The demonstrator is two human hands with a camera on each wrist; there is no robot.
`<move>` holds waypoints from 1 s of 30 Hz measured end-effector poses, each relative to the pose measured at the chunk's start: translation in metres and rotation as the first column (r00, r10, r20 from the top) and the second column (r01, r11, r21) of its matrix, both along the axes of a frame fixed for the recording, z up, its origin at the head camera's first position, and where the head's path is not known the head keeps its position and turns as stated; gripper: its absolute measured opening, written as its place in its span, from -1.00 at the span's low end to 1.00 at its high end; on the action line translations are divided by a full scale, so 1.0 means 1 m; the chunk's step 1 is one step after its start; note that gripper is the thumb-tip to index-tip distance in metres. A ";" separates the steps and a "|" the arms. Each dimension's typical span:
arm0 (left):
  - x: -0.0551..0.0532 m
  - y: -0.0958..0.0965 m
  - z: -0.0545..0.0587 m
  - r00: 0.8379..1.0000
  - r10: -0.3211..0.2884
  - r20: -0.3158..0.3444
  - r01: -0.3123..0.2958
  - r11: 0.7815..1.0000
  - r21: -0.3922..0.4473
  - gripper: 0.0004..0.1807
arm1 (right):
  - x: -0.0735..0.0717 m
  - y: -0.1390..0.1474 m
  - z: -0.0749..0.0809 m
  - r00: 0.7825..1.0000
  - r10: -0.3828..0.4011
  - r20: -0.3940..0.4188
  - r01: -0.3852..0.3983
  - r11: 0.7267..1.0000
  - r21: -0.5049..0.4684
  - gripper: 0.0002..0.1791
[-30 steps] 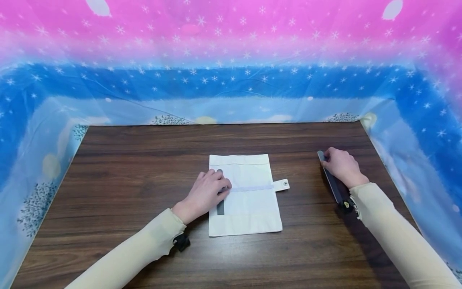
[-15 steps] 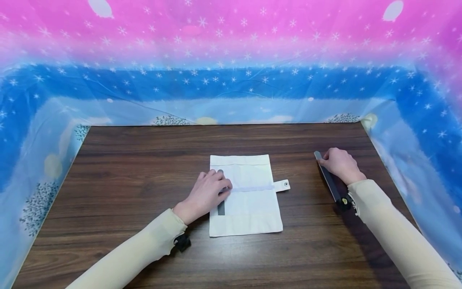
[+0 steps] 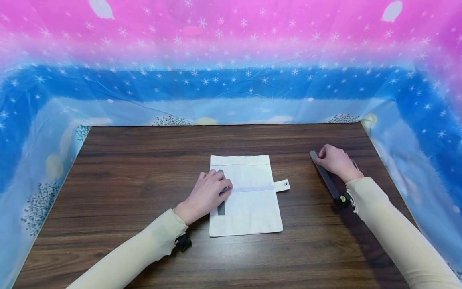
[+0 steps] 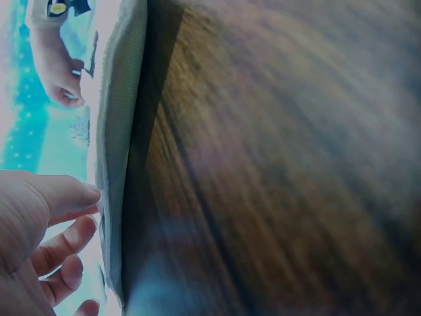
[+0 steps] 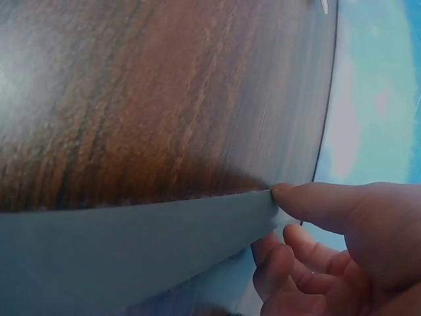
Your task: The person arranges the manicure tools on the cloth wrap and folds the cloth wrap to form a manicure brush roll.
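My right hand (image 3: 336,161) pinches a long flat grey nail file (image 3: 326,178) near its far rounded end, over the right side of the table. In the right wrist view, the thumb and fingers of the right hand (image 5: 358,250) hold the end of the nail file (image 5: 145,253). A white fabric pouch (image 3: 252,210) lies spread in the middle. On its left side is another grey strip (image 3: 221,209), partly covered by my left hand (image 3: 207,192), whose fingers rest there. The left wrist view shows the left hand (image 4: 39,224) with loosely bent fingers at the pouch (image 4: 118,131).
The pouch's snap tab (image 3: 282,185) sticks out to its right. Everything lies on a dark wooden table (image 3: 144,152). A pink and blue snowflake-printed cloth (image 3: 231,80) stands around the back and both sides.
My right hand has moved slightly left, taking the nail file along. The left hand and the pouch have stayed in place.
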State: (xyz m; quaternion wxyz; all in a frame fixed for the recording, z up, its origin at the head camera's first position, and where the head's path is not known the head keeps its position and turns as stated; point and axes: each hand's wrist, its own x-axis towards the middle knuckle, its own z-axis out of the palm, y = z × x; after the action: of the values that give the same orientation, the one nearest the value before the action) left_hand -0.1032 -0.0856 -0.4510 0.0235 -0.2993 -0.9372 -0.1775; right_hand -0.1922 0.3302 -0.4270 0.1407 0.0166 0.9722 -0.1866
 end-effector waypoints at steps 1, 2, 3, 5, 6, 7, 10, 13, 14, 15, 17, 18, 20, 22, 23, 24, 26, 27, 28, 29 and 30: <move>0.000 0.000 0.000 1.000 0.000 0.002 0.000 1.000 0.001 -0.95 | 0.000 0.000 0.000 1.000 0.006 -0.002 -0.006 1.000 -0.010 -0.69; 0.000 0.000 0.000 1.000 0.001 0.003 -0.001 1.000 0.002 -0.95 | -0.001 0.001 -0.001 1.000 0.009 -0.001 -0.009 1.000 -0.019 -0.68; 0.000 0.000 0.000 1.000 0.003 0.004 -0.003 1.000 0.002 -0.95 | -0.001 0.000 -0.001 1.000 0.011 0.000 -0.011 1.000 -0.029 -0.67; 0.001 0.000 0.001 1.000 0.008 0.006 -0.008 1.000 0.002 -0.95 | -0.002 0.000 -0.001 1.000 0.016 0.003 -0.016 0.998 -0.055 -0.66; 0.001 0.000 0.001 1.000 0.010 0.007 -0.010 1.000 0.000 -0.95 | -0.002 0.000 -0.001 1.000 0.019 0.005 -0.018 0.998 -0.067 -0.66; 0.001 0.001 0.001 1.000 0.012 0.008 -0.012 1.000 0.000 -0.95 | -0.003 -0.001 -0.001 1.000 0.019 0.007 -0.018 0.997 -0.075 -0.67; 0.001 0.001 0.002 1.000 0.015 0.006 -0.015 1.000 0.001 -0.94 | -0.004 -0.004 0.000 1.000 0.026 0.011 -0.024 0.994 -0.108 -0.69; 0.002 0.001 0.002 1.000 0.015 0.003 -0.015 1.000 0.004 -0.94 | -0.004 -0.007 0.003 0.999 0.030 0.018 -0.027 0.990 -0.142 -0.70; 0.002 0.001 0.002 1.000 0.015 0.002 -0.015 1.000 0.004 -0.94 | -0.004 -0.008 0.004 0.999 0.034 0.018 -0.031 0.988 -0.153 -0.70; 0.002 0.001 0.002 1.000 0.016 0.002 -0.016 1.000 0.005 -0.94 | -0.005 -0.009 0.005 0.999 0.036 0.019 -0.032 0.986 -0.162 -0.70; 0.002 0.001 0.001 1.000 0.016 0.000 -0.016 1.000 0.003 -0.94 | -0.005 -0.012 0.007 0.999 0.040 0.017 -0.037 0.984 -0.177 -0.69; 0.002 0.001 0.001 1.000 0.016 -0.001 -0.016 1.000 0.002 -0.94 | -0.005 -0.014 0.009 0.999 0.045 0.013 -0.042 0.983 -0.179 -0.68; 0.002 0.001 0.001 1.000 0.017 -0.003 -0.017 1.000 0.000 -0.95 | -0.005 -0.017 0.012 0.999 0.054 0.011 -0.051 0.981 -0.189 -0.67; 0.002 0.001 0.001 1.000 0.019 -0.004 -0.019 1.000 0.000 -0.95 | -0.005 -0.021 0.016 0.998 0.060 0.004 -0.058 0.978 -0.200 -0.65; 0.002 0.001 0.001 1.000 0.019 -0.002 -0.019 1.000 0.000 -0.95 | -0.005 -0.022 0.018 0.998 0.064 0.001 -0.062 0.977 -0.206 -0.65; 0.002 0.001 0.001 1.000 0.019 -0.002 -0.019 1.000 -0.001 -0.95 | -0.005 -0.024 0.020 0.998 0.066 0.000 -0.065 0.974 -0.217 -0.63; 0.002 0.001 0.001 1.000 0.018 -0.002 -0.018 1.000 -0.003 -0.95 | -0.005 -0.028 0.023 0.997 0.075 -0.004 -0.073 0.967 -0.245 -0.62; 0.002 0.001 0.001 1.000 0.018 -0.004 -0.018 1.000 -0.004 -0.95 | -0.004 -0.030 0.025 0.997 0.079 -0.007 -0.078 0.964 -0.256 -0.61; 0.002 0.001 0.001 1.000 0.017 -0.005 -0.017 1.000 -0.005 -0.95 | -0.004 -0.033 0.027 0.996 0.084 -0.010 -0.084 0.961 -0.264 -0.61; 0.002 0.001 0.001 1.000 0.017 -0.006 -0.017 1.000 -0.006 -0.94 | -0.004 -0.035 0.029 0.996 0.091 -0.011 -0.090 0.957 -0.276 -0.60; 0.003 0.001 0.001 1.000 0.016 -0.009 -0.016 1.000 -0.005 -0.94 | -0.003 -0.038 0.031 0.995 0.097 -0.012 -0.096 0.953 -0.288 -0.59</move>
State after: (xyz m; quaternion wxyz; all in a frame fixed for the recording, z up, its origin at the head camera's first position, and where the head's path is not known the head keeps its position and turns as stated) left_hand -0.1007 -0.0841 -0.4497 0.0283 -0.2924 -0.9400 -0.1737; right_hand -0.1952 0.2924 -0.3962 0.1517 -0.0515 0.9340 -0.3193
